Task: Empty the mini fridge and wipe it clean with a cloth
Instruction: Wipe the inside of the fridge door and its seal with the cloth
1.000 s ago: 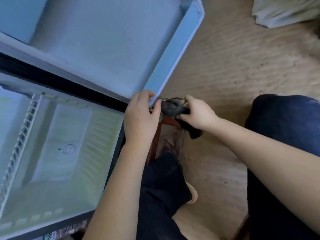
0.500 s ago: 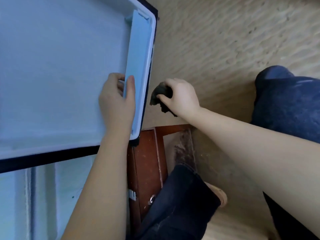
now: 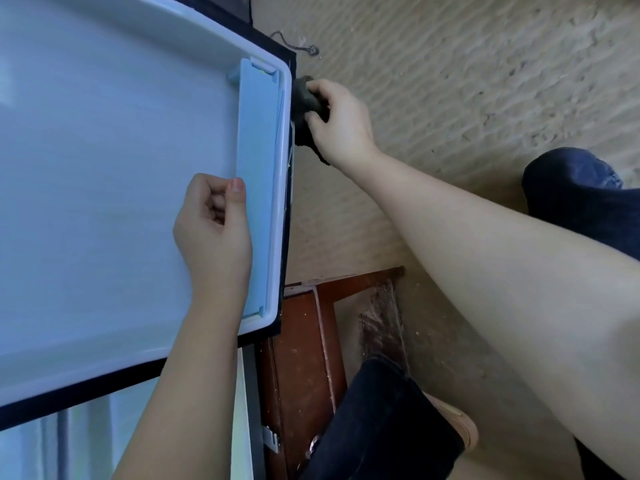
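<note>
The right hand [image 3: 341,124] clutches the dark cloth [image 3: 306,98] against the open fridge door [image 3: 104,161] at its outer edge, while the left hand [image 3: 214,233], fingers curled, pinches the door rail [image 3: 258,150] steady; firm, full-length strokes down that edge would likely clean best.

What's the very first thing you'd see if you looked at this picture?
The big white inside of the open mini fridge door fills the left side. The left hand holds the door's pale blue plastic shelf rail, while the right hand presses a crumpled dark cloth against the door's black outer edge, upper middle.
</note>
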Available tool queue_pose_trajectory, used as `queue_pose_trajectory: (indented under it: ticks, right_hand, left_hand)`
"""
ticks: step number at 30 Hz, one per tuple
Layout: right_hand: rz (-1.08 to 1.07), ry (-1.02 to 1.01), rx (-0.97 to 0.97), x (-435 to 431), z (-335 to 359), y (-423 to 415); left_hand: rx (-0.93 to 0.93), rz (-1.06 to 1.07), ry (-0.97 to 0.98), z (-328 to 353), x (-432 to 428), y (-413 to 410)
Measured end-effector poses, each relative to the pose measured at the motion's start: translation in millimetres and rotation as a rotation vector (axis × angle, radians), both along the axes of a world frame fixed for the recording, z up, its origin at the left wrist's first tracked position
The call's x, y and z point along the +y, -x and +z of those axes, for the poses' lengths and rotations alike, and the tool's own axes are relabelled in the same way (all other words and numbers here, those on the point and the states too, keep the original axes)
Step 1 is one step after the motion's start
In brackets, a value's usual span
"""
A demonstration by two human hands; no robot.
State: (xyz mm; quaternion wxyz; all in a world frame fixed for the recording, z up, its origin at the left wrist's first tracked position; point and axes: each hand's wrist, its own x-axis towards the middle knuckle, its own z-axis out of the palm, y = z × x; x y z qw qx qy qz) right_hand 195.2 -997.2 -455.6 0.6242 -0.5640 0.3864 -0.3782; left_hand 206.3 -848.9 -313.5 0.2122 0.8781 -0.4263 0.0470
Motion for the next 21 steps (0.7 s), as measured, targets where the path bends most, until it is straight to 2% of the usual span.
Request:
queue_pose_trajectory:
  ticks: [4,8,12,15,17,21]
  right_hand:
    - [-0.073,-0.044,-0.142,-8,-4,-13]
    - [-0.177,0.140,-0.150,6,3,-16]
    - [0.040,0.316,-0.134,69,-2,-10]
    - [0.217,0.323,-0.126,89,-9,-11]
    - [0.235,0.302,-0.113,75,-9,-18]
    - [0.122,0.243,-0.101,30,0,-27]
  left_hand:
    - [0.010,-0.005,0.012,0,2,0]
    - [0.001,-0.006,0.010,1,1,0]
    - [-0.045,0.029,0.010,1,-4,-13]
    - [-0.064,0.053,0.015,0,-7,-24]
    - [-0.071,0.052,0.010,0,-8,-26]
    - [-0.092,0.048,-0.009,1,-6,-21]
